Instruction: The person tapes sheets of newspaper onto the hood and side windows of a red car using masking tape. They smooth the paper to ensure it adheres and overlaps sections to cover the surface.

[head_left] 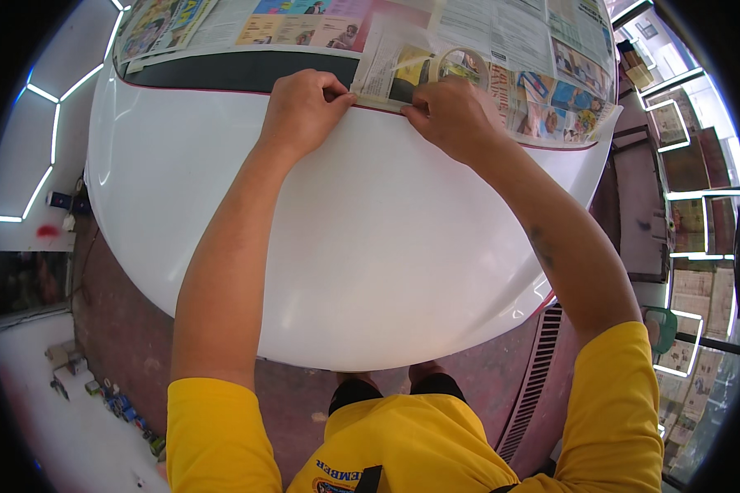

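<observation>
My left hand (pixel 308 111) is closed in a pinch at the lower edge of the newspaper sheets (pixel 501 25), thumb against a pale strip of masking tape. To its right, my right hand (pixel 456 115) is closed too, its thumb and finger pressing the strip at the same edge. A ring-shaped roll of masking tape (pixel 483 70) shows just behind the right hand's knuckles; its lower part is hidden by the hand. The strip between the hands runs along a red line bordering the dark glass (pixel 238 72) of a white car. Left of my left hand, the glass shows uncovered.
The car's glossy white panel (pixel 370 246) curves out toward me under my forearms. A slotted floor grate (pixel 530 382) lies at lower right on the reddish floor. Small items (pixel 123 411) line the left wall. At right are a green object (pixel 659 329) and a papered wall with bright lights.
</observation>
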{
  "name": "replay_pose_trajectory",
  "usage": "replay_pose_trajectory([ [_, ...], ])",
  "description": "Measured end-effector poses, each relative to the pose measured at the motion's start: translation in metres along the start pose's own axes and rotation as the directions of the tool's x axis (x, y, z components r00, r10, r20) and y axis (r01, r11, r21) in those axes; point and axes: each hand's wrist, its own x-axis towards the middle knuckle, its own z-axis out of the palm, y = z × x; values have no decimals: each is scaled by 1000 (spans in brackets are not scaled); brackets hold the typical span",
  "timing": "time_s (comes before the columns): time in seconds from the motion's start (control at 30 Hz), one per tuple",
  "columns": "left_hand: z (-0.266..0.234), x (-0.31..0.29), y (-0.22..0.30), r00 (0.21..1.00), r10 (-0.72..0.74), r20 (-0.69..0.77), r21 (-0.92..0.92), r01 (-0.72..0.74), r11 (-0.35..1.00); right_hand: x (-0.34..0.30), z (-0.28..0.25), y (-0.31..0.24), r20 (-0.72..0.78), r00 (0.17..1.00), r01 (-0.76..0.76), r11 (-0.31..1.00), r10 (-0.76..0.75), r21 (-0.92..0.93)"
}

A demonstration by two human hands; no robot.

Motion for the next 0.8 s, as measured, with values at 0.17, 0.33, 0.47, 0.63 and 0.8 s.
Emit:
replay_pose_trajectory([
  [0.17, -1, 2, 5, 999, -31, 6, 3, 31, 1000, 14, 7, -9, 11, 999, 31, 999, -31, 10],
  [0.33, -6, 1, 6, 996, -83, 42, -27, 84, 996, -20, -5, 30, 8, 996, -88, 994, 88, 65],
  [0.47, -6, -1, 6, 997, -67, 24, -16, 68, 998, -33, -12, 52, 57, 973, -231, 960, 225, 160],
  [0.63, -6, 2, 5, 999, -31, 22, -24, 32, 999, -17, -1, 32, 4, 996, -85, 981, 85, 173],
  [0.8, -10, 7, 4, 997, -36, 65, -2, 36, 999, -7, 0, 16, -13, 999, -40, 996, 41, 83],
])
